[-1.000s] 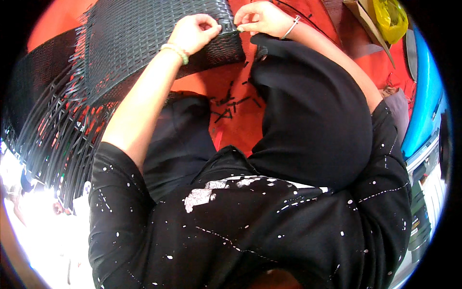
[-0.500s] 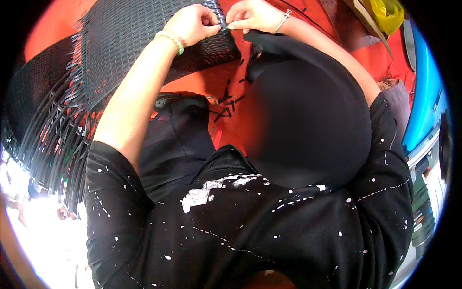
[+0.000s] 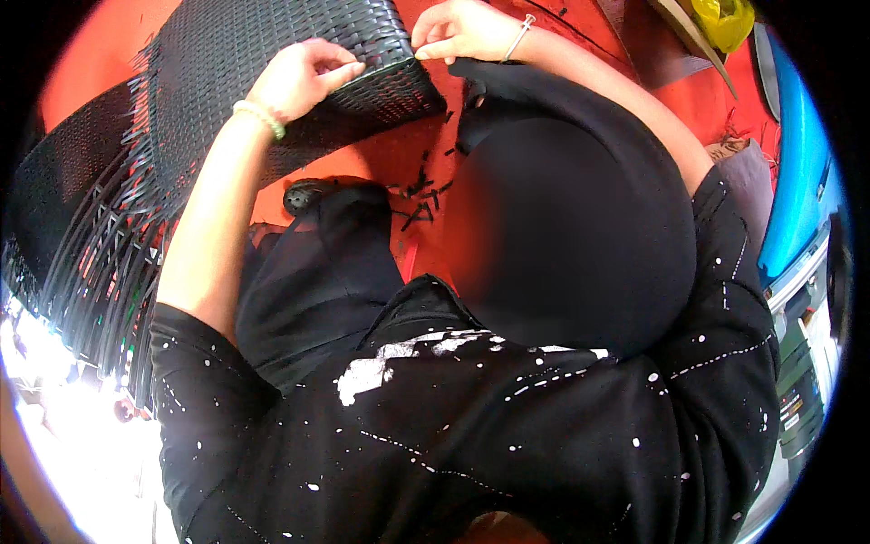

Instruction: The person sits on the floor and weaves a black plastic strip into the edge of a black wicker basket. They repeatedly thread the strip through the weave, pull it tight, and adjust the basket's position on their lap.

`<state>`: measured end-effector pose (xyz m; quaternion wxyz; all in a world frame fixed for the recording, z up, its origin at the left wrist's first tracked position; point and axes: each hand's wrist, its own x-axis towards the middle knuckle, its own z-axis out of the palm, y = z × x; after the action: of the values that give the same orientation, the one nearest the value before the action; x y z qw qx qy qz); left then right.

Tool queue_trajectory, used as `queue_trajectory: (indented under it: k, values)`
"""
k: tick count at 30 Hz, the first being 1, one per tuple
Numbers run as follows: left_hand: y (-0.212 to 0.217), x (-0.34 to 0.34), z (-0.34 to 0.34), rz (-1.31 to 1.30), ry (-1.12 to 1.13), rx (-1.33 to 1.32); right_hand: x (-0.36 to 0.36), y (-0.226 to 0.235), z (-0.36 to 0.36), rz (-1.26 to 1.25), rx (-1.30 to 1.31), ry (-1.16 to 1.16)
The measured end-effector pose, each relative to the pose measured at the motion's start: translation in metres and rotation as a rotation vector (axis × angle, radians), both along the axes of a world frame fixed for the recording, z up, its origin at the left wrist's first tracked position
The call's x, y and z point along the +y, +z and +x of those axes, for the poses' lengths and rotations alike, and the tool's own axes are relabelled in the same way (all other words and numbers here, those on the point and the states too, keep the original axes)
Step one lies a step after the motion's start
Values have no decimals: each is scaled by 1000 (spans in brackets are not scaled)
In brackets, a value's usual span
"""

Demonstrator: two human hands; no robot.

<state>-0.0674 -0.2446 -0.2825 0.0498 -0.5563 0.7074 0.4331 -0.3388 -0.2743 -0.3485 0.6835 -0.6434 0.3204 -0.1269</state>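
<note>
Black woven wicker, a broad stiff panel (image 3: 272,63) of tight ribbed plastic strands, lay on the orange floor (image 3: 381,163) ahead of the person's knees, and its loose unwoven strands (image 3: 91,263) fanned out from its left side, springy enough, I judged, to slip or unravel if the grip at the near corner gave. At that corner the left hand (image 3: 299,77) was curled nearly closed with its fingertips pressed on the panel's rim, while the right hand (image 3: 458,32), just right of the corner, was pinched shut, on what I could not tell. Short black offcuts (image 3: 421,190) lay scattered below the panel, small and flat, easy to skid on.
</note>
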Motion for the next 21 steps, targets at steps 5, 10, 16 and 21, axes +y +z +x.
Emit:
queue_trajectory:
  k: [5,10,16,21]
  values:
    - [-15,8,4,51,188,149,-1,-6,1,-8,32,7]
    - [-20,3,-3,15,154,118,-1,-4,3,-18,37,-10]
    - [-33,14,-18,-59,230,202,-2,-17,1,62,-19,-16]
    - [-37,16,-23,-22,319,143,-2,-18,2,76,-33,-11]
